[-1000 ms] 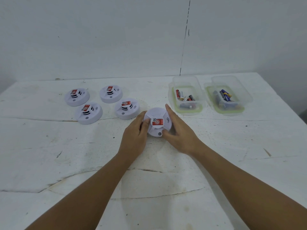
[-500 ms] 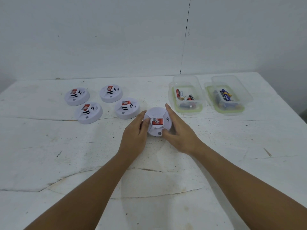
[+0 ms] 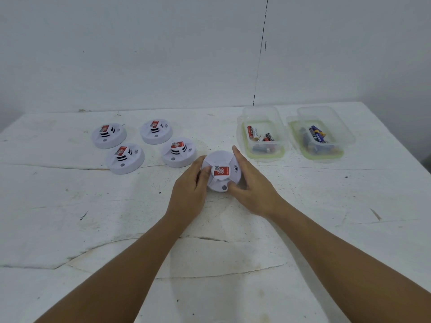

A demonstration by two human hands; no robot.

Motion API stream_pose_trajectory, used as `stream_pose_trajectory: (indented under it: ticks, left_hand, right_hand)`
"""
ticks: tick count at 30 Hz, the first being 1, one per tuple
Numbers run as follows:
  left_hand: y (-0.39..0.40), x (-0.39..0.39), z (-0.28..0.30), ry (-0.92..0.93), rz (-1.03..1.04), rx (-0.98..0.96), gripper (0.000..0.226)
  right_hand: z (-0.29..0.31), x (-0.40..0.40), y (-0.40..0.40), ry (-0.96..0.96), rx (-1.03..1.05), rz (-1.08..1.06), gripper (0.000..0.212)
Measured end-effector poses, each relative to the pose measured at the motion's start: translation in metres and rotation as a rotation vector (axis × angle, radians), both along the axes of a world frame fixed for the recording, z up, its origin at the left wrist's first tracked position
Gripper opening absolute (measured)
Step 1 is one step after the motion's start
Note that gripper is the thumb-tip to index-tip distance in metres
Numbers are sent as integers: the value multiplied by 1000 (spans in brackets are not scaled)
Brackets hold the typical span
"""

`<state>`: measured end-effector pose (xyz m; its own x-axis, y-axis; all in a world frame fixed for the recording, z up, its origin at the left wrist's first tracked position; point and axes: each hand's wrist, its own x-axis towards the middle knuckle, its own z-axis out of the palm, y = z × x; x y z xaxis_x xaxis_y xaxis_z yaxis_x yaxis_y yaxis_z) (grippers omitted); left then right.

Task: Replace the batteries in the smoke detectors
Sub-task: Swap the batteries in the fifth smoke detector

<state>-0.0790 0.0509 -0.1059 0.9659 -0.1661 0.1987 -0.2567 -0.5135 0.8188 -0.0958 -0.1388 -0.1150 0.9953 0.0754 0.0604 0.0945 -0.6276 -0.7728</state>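
While we hold the smoke detector (image 3: pixel 220 171) at mid-tabletop, left hand (image 3: pixel 190 190) and right hand (image 3: pixel 253 190) both grip its rim, fingers curled round it. Risk: uneven twist could let it slip or skid into the nearest detector (image 3: pixel 179 152). Count, left to right: four more detectors toward the far-left corner, this one, two clear tubs (image 3: pixel 261 150) of batteries (image 3: pixel 261 137) toward the far-right.

Gripped at frame centre between left hand (image 3: pixel 190 190) and right hand (image 3: pixel 253 185): white smoke detector (image 3: pixel 220 171). Upper left, four more detectors (image 3: pixel 124 157). Upper right, two clear battery tubs (image 3: pixel 261 150).
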Motion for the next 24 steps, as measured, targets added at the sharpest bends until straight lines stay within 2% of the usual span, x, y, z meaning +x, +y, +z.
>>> stream_pose_trajectory:
  ticks: [15, 24]
  left_hand:
    - [0, 1, -1, -1, -2, -8, 37]
    - [-1, -4, 10, 36, 44, -71, 29]
  right_hand:
    - [4, -3, 2, -43, 25, -4, 90]
    - [13, -8, 0, -100, 159, 1, 83]
